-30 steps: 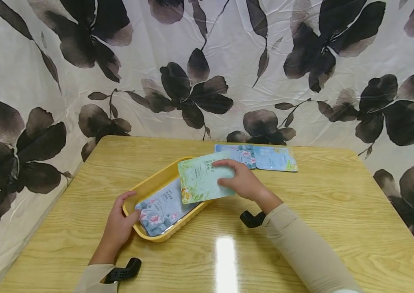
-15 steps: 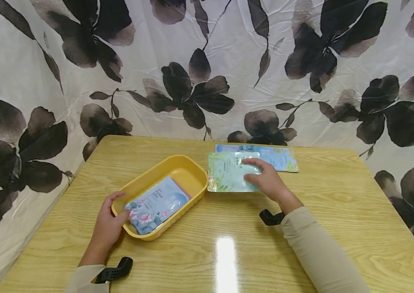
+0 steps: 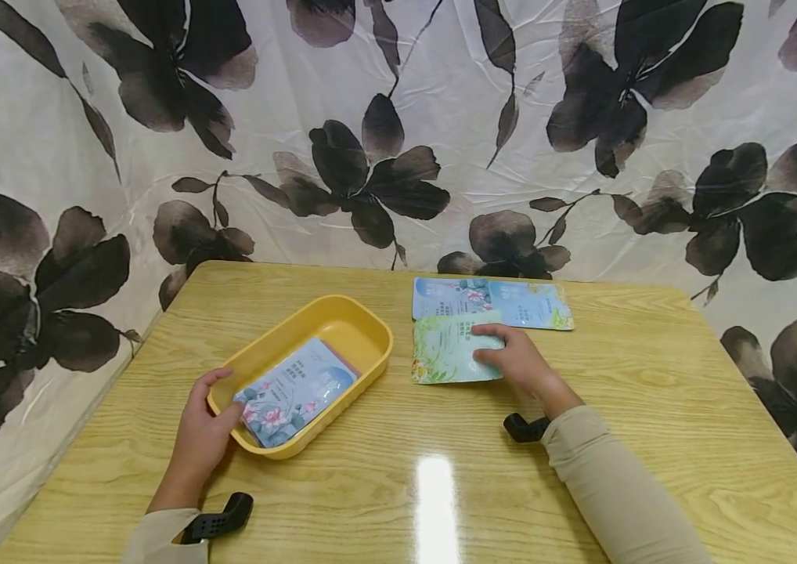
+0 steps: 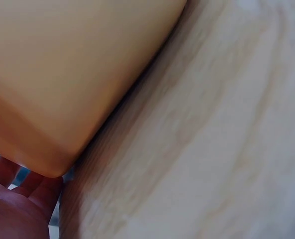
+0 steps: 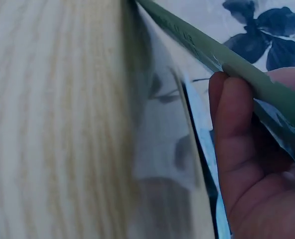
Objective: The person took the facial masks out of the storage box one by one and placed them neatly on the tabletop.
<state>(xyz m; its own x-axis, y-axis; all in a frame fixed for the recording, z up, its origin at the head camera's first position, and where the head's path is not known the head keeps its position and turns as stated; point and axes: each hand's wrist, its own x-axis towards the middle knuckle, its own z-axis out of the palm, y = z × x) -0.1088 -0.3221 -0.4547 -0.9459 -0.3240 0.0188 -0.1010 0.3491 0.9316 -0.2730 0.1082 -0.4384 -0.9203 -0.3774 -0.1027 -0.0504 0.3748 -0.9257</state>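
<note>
My right hand [image 3: 514, 359] pinches a pale green face mask packet [image 3: 444, 348] by its right edge, close over the table; the packet's top edge overlaps a blue packet in the head view. In the right wrist view the green packet [image 5: 259, 84] is tilted up, between the thumb and fingers. My left hand [image 3: 204, 419] grips the near left end of a yellow plastic basket [image 3: 352, 313], thumb at the rim. Inside the basket lie stacked packets, a blue-grey one with pink flowers [image 3: 300, 384] on top. Fingers [image 4: 43, 191] curl against the basket's end in the left wrist view.
Two blue packets lie side by side near the table's back edge: a pink-flowered one [image 3: 448, 294] and a lighter one [image 3: 528, 304]. The wooden table [image 3: 384, 486] meets a floral curtain [image 3: 384, 227] behind. Black cameras [image 3: 225, 517] sit on both wrists.
My right hand has carried the green packet from over the basket to the right, then lowered it in front of the blue packets. My left hand has drawn the basket slightly left.
</note>
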